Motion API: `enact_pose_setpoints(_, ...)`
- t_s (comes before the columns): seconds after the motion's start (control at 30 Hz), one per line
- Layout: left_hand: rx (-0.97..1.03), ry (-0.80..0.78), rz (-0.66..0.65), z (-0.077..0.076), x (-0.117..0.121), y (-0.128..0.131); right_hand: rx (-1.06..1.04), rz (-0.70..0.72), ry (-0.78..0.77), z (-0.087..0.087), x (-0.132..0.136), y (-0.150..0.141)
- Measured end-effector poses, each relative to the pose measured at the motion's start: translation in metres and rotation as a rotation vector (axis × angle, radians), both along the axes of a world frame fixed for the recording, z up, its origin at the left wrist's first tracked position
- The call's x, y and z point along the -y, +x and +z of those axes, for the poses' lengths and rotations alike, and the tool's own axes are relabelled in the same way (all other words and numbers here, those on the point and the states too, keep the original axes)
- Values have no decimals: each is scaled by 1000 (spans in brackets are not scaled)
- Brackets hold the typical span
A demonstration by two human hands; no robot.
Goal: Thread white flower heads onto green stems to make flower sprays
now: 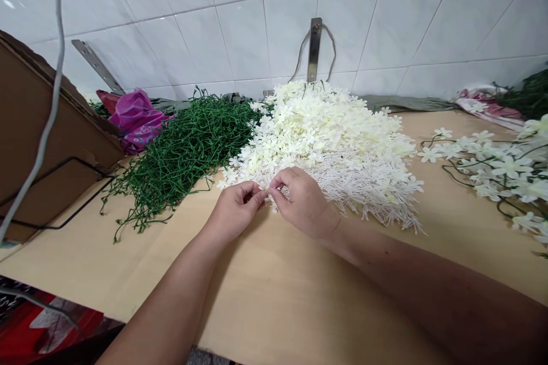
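My left hand (235,205) and my right hand (302,202) meet at the near edge of a heap of white artificial flowers (325,131). Both are closed in a pinch, fingertip to fingertip, on a small pale artificial flower (265,189) mostly covered by the fingers. White thread-like stems (363,185) stick out of the heap's front beside my right hand. Left of the flowers lies a tangled pile of green plastic stems (197,137), apart from my left hand.
Finished-looking white flower sprays on green stems (509,168) lie at the right. A cardboard box (51,142), a black wire frame (68,222) and a purple plastic bag (139,117) stand at left. A grey cable (53,91) hangs in front. Behind is a tiled wall (240,28) with metal brackets (314,48).
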State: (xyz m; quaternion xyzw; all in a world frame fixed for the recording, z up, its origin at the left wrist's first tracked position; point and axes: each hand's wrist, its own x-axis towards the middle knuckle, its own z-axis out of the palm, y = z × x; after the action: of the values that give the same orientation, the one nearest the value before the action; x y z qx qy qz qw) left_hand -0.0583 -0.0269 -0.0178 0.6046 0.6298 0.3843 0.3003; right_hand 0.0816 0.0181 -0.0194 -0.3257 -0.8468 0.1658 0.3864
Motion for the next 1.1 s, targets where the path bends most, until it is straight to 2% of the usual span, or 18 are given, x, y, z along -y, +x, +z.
enact_pose_setpoints(0.13,-180,79,-10,-2,1,0,-14,12,-14,-4,0,0)
enact_pose_setpoints(0.27,-376,175,-41,1,3,2,-84,53,-142,-5,-1,0)
enact_pose_setpoints(0.47,-490,281,-43,7,8,5,-236,55,-208,-4,-4,1)
enact_pose_setpoints(0.53,-509,298,-40,8,9,6,-298,86,-277,-6,-4,0)
enact_pose_setpoints(0.63,-470,295,-53,9,10,6,-354,165,-524,-7,-6,0)
enact_pose_setpoints(0.73,-317,285,-95,11,10,3,-430,212,-722,-6,-9,0)
enact_pose_setpoints(0.93,-116,258,71,13,6,-2,-531,300,-968,-3,-10,-1)
enact_pose_setpoints(1.1,-9,259,18,11,5,0,-602,349,-1047,-3,-8,-1)
